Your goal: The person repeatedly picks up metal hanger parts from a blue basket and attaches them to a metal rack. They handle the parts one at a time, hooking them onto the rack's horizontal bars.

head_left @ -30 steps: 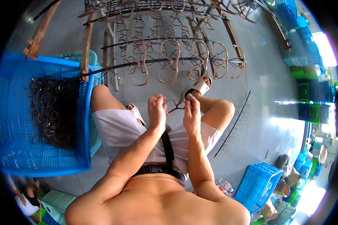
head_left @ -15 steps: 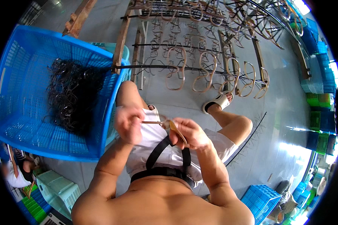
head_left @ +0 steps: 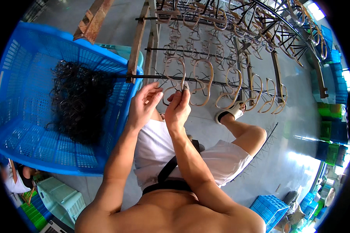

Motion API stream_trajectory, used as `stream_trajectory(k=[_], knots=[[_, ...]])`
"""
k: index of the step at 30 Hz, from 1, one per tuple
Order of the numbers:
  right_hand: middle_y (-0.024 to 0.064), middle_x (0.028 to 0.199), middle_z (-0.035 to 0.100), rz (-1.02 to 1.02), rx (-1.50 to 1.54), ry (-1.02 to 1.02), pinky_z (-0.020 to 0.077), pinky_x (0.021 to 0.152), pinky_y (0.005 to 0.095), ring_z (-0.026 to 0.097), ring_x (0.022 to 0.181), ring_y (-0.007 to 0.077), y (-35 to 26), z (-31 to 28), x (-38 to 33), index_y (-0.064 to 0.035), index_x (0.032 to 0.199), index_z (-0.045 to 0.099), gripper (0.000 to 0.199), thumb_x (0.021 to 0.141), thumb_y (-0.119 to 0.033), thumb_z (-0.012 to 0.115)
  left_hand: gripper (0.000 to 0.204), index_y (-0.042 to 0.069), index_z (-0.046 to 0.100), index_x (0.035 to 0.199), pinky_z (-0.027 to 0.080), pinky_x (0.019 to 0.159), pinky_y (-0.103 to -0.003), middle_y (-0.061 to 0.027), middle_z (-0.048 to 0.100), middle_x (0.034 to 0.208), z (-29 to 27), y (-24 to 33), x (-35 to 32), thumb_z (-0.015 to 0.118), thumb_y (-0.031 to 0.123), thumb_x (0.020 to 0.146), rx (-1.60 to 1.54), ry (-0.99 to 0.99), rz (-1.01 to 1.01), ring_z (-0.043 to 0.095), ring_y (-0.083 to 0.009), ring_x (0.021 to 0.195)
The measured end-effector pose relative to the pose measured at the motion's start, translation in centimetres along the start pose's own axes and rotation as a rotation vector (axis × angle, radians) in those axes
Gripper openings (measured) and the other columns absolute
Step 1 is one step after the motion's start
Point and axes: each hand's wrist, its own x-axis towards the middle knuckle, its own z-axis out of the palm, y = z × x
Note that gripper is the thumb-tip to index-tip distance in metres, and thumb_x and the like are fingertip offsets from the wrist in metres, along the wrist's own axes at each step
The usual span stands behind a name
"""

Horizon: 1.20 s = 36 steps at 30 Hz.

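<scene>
My right hand (head_left: 178,110) is raised to a black rod (head_left: 153,77), its thumb and fingers pinched on the side of a brownish translucent eyeglass frame (head_left: 184,70). That frame, shaped like a figure eight, sits at the rod's left end. Close by on the left is my left hand (head_left: 144,105), its fingers apart and holding nothing, beside the frame's lower loop. Further right along the same rod hang several similar eyeglass frames (head_left: 211,77). My right fingers hide part of the gripped frame's edge.
A large blue plastic basket (head_left: 62,169) stands at my left with a tangled dark pile (head_left: 79,103) inside. Rusty rack uprights (head_left: 137,42) carry more rods of frames. A spiky black rod (head_left: 256,155) lies on the floor at right, beyond my leg. Crates stand behind.
Both hands have moved forward from my lap to the rod. The eyeglass frame held over my lap is now at the rod's left end. My left hand has let go.
</scene>
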Motion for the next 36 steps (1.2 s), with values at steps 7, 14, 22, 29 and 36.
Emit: stream_trajectory(k=[7, 14, 22, 29, 36], knots=[[0.0087, 0.063, 0.057, 0.030, 0.068, -0.059, 0.0438, 0.047, 0.0300, 0.055, 0.052, 0.0193, -0.4, 0.5, 0.6, 0.0015, 0.108, 0.044, 0.018, 0.095, -0.011, 0.044, 0.030, -0.003, 0.053, 0.115, 0.047, 0.084, -0.024, -0.0108, 0.063, 0.105, 1.2, -0.1, 0.9, 0.061, 0.008, 0.087, -0.101, 0.063, 0.023, 0.059, -0.0136, 0.096], [0.0117, 0.063, 0.057, 0.112, 0.107, -0.074, 0.0436, 0.047, 0.0312, 0.057, 0.051, 0.0213, -1.7, 0.6, 1.0, 0.0022, 0.108, 0.045, 0.019, 0.095, -0.011, 0.044, 0.030, -0.002, 0.053, 0.115, 0.047, 0.083, -0.025, -0.0106, 0.063, 0.103, 1.2, 0.2, 1.3, 0.060, 0.008, 0.087, -0.092, 0.069, 0.033, 0.059, -0.0140, 0.095], [0.0088, 0.061, 0.058, 0.008, 0.120, -0.007, 0.0447, 0.047, 0.0289, 0.056, 0.050, 0.0151, -1.8, 2.0, 0.6, -0.0003, 0.113, 0.046, 0.021, 0.095, -0.012, 0.044, 0.028, 0.000, 0.057, 0.111, 0.047, 0.086, -0.030, -0.0111, 0.063, 0.104, 1.1, -1.2, 1.1, 0.061, 0.005, 0.084, -0.470, 0.106, -0.072, 0.060, -0.0166, 0.098], [0.0158, 0.072, 0.064, 0.052, 0.107, -0.046, 0.0500, 0.051, 0.0324, 0.066, 0.061, 0.0248, -1.4, 2.0, 0.6, 0.0010, 0.122, 0.040, 0.031, 0.094, -0.010, 0.044, 0.021, -0.001, 0.059, 0.105, 0.050, 0.081, -0.028, -0.0122, 0.064, 0.101, 1.1, -0.9, 1.3, 0.062, 0.005, 0.085, -0.515, 0.109, -0.091, 0.061, -0.0160, 0.091], [0.0112, 0.064, 0.061, 0.099, 0.074, 0.005, 0.0470, 0.046, 0.0306, 0.062, 0.052, 0.0204, -2.4, 2.0, 0.2, 0.0005, 0.115, 0.045, 0.025, 0.094, -0.012, 0.045, 0.021, -0.001, 0.060, 0.103, 0.051, 0.077, -0.029, -0.0119, 0.065, 0.097, 1.0, -1.4, 1.4, 0.063, 0.010, 0.086, -0.460, 0.110, -0.094, 0.062, -0.0171, 0.086]])
